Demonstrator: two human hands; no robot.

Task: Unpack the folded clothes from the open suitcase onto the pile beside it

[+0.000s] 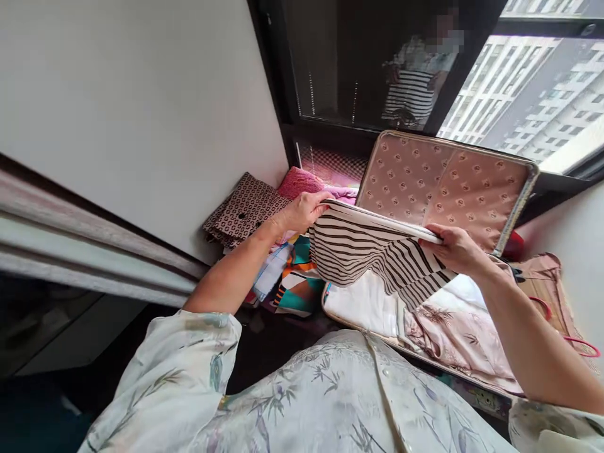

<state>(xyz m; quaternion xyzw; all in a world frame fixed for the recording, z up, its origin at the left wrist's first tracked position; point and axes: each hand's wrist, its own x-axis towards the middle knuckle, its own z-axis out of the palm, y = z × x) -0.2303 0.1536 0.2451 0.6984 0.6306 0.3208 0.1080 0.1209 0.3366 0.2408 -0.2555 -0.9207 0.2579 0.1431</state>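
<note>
A striped garment point(363, 242), white with dark lines, hangs stretched between my two hands, its lower part drooping. My left hand point(304, 211) pinches one upper corner; my right hand point(455, 245) grips the other end of the top edge. Below and behind the cloth lies an open suitcase point(425, 182) with a pink patterned lining in its raised lid. Folded white cloth point(365, 305) and a pale pink leaf-print garment point(472, 343) lie in its base. The garment hides part of the suitcase's inside. Whether it is a shirt or another piece I cannot tell.
Left of the suitcase are a brown patterned cloth bundle point(243, 211), pink fabric point(302, 181) and a colourful printed cloth point(302, 277). A pinkish bag with red handles point(547, 289) sits at right. A dark-framed window point(358, 69) stands behind, a white wall point(141, 94) at left.
</note>
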